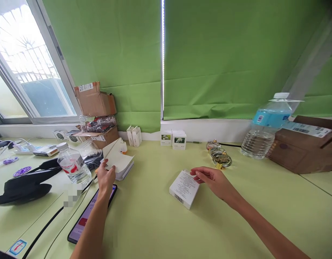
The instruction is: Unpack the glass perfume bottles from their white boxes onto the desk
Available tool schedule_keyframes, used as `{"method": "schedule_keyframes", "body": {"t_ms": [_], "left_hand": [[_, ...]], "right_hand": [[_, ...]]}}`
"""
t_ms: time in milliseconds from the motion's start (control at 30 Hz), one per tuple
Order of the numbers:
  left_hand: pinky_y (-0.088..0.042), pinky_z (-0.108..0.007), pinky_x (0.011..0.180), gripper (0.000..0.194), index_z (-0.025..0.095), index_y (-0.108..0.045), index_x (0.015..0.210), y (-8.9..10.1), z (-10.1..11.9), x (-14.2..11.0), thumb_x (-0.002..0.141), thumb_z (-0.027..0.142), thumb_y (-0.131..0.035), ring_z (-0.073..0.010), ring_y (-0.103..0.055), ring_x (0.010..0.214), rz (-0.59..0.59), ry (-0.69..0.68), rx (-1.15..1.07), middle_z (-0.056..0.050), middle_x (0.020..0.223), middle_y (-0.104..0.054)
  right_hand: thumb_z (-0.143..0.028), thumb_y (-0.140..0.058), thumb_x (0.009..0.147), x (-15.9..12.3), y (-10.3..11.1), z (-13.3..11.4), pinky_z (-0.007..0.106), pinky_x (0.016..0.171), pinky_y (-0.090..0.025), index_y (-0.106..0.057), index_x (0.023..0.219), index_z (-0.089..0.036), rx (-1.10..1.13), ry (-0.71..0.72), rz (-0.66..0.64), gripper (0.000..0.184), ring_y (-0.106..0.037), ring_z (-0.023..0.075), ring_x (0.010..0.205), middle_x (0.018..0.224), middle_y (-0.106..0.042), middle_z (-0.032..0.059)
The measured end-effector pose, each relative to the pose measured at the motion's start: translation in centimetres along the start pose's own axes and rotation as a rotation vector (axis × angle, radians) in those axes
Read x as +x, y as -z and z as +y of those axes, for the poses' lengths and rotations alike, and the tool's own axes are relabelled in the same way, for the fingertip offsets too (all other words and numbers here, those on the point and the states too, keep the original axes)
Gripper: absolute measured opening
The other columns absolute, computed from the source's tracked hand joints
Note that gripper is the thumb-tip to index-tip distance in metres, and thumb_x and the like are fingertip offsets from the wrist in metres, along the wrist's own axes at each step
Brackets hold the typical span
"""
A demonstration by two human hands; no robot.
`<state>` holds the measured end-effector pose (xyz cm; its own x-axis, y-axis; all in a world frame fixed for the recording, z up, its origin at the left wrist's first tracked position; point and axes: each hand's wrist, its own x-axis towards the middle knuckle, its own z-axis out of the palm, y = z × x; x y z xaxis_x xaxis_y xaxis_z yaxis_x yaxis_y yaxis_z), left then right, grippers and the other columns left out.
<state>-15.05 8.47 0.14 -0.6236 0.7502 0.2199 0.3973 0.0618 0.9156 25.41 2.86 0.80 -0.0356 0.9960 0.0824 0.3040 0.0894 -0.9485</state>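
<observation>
My left hand [105, 175] is at the near left edge of a thick white pad of paper [124, 166], fingers bent around the edge of a raised sheet. My right hand [210, 178] pinches the far right corner of a small white carton [184, 189] between thumb and fingers. The carton rests on the table with small print on its upper face and a barcode at its near edge. Under my left forearm lies a phone [112, 194] with its screen lit, partly covered by the arm.
Left are a water bottle [74, 163], a black cloth item [28, 185], cables and stacked cardboard boxes [94, 102]. At the back stand small white boxes [179, 139] and metal rings [221, 158]. A large bottle [265, 131] and a brown box [298, 147] stand right.
</observation>
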Motion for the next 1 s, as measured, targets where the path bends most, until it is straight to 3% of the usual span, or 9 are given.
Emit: {"method": "schedule_keyframes", "body": {"t_ms": [267,367,500,700,867,1000], "left_hand": [[-0.034,-0.042,0.103,0.046,0.01,-0.057,0.119,-0.5,-0.2,-0.9,0.076,0.026,-0.057,-0.032,-0.047,0.121,-0.059,-0.202,0.377,-0.019,0.121,-0.056],[-0.029,-0.047,0.105,0.046,0.008,-0.058,0.118,-0.5,0.1,-1.8,0.077,0.03,-0.057,-0.0363,-0.039,0.126,-0.064,-0.23,0.504,-0.023,0.126,-0.052],[-0.034,-0.051,0.098,0.055,0.008,-0.053,0.124,-0.4,0.5,-2.9,0.073,0.026,-0.06,-0.0425,-0.035,0.127,-0.052,-0.247,0.632,-0.026,0.136,-0.041],[-0.036,-0.051,0.095,0.057,0.005,-0.046,0.129,-0.5,1.3,-3.8,0.076,0.026,-0.056,-0.0426,-0.036,0.124,0.026,-0.329,0.748,-0.028,0.141,-0.032],[-0.039,-0.048,0.092,0.045,0.006,-0.055,0.116,-1.0,1.4,-4.4,0.08,0.033,-0.054,-0.0385,-0.041,0.118,0.073,-0.403,0.807,-0.025,0.127,-0.045],[-0.037,-0.047,0.095,0.052,0.006,-0.049,0.124,-1.4,1.3,-4.6,0.081,0.035,-0.054,-0.0376,-0.038,0.121,0.107,-0.45,0.837,-0.023,0.133,-0.04]], "right_hand": [[-0.055,-0.062,0.078,0.2,0.3,0.5,0.039,0.076,-0.055,-0.073,0.097,-0.019,0.003,0.018,0.0,0.042,-0.067,0.0275,0.087,0.101,-0.071,0.0118],[-0.055,-0.061,0.079,0.3,0.4,0.6,0.038,0.076,-0.054,-0.073,0.099,-0.02,-0.008,0.011,-0.014,0.042,-0.067,0.0272,0.087,0.102,-0.071,0.0113],[-0.054,-0.06,0.079,0.2,0.2,0.5,0.038,0.077,-0.054,-0.073,0.098,-0.02,-0.028,0.002,-0.004,0.041,-0.067,0.0275,0.088,0.101,-0.071,0.0114],[-0.052,-0.056,0.082,-0.2,0.2,-0.1,0.039,0.081,-0.053,-0.071,0.099,-0.019,-0.104,0.008,0.006,0.04,-0.066,0.0274,0.091,0.104,-0.07,0.0097],[-0.05,-0.053,0.085,-0.2,0.2,0.1,0.038,0.082,-0.052,-0.069,0.101,-0.019,-0.168,0.014,-0.006,0.038,-0.066,0.0266,0.092,0.102,-0.07,0.0085],[-0.048,-0.052,0.086,-0.1,0.2,0.5,0.038,0.081,-0.052,-0.068,0.102,-0.019,-0.19,0.015,0.002,0.037,-0.066,0.0262,0.092,0.102,-0.07,0.0083]]}}
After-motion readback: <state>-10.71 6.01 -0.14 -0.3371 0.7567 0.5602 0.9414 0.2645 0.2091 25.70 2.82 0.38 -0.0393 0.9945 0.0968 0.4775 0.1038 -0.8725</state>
